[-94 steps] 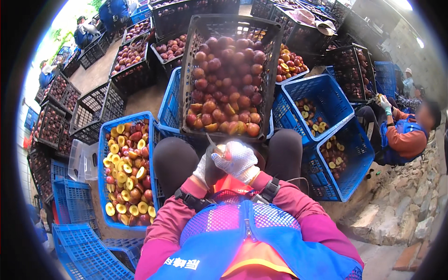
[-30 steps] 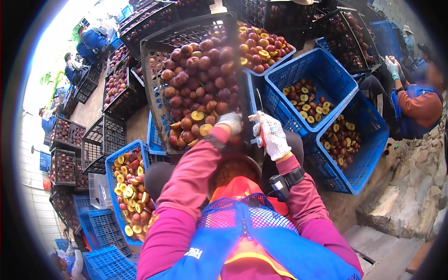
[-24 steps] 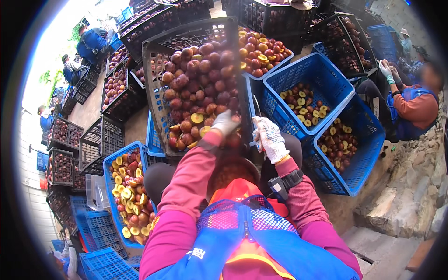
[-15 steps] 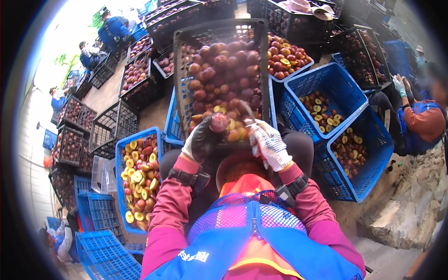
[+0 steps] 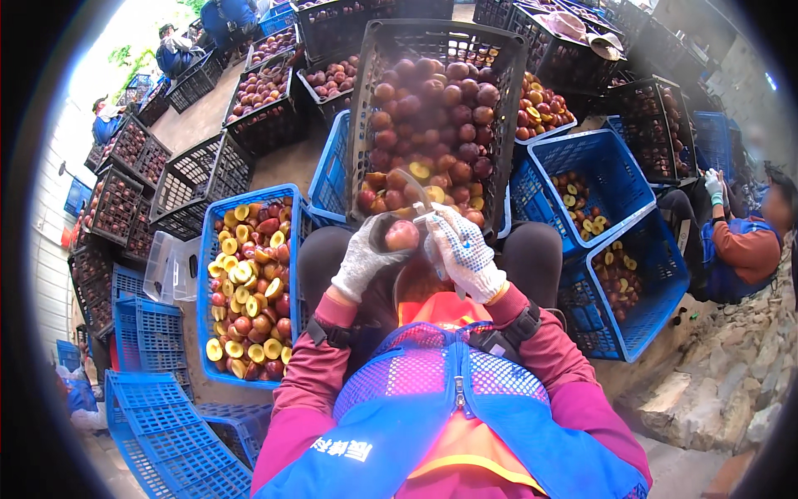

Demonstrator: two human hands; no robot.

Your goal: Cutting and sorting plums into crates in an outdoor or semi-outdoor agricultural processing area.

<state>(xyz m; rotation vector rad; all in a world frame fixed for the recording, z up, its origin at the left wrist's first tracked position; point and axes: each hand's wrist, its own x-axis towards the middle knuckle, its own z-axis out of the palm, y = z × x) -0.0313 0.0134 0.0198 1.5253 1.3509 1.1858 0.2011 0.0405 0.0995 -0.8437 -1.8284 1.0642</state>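
Observation:
My left hand [image 5: 366,254], in a grey-and-dark work glove, is closed round a whole reddish plum [image 5: 402,235] in front of my chest. In my white dotted glove, my right hand [image 5: 467,256] grips a curved-blade knife [image 5: 416,185]. Its handle is mostly hidden in the fingers, and the blade rises just above the plum. Directly beyond both hands a black crate [image 5: 440,27] is tilted toward me, heaped with plums [image 5: 432,108]; some cut ones with yellow flesh lie at its near end.
To my left stands a blue crate [image 5: 202,299] of halved plums [image 5: 253,287]. Two blue crates [image 5: 594,141] on the right hold cut fruit. Stacked black crates [image 5: 258,108] surround the far side. A co-worker [image 5: 748,241] sits at right, near rough stones [image 5: 706,391].
My view has shifted, so the crates sit differently in the picture. The left hand has turned, showing its grey side, with the plum now close to the right hand. The knife stays in the right hand.

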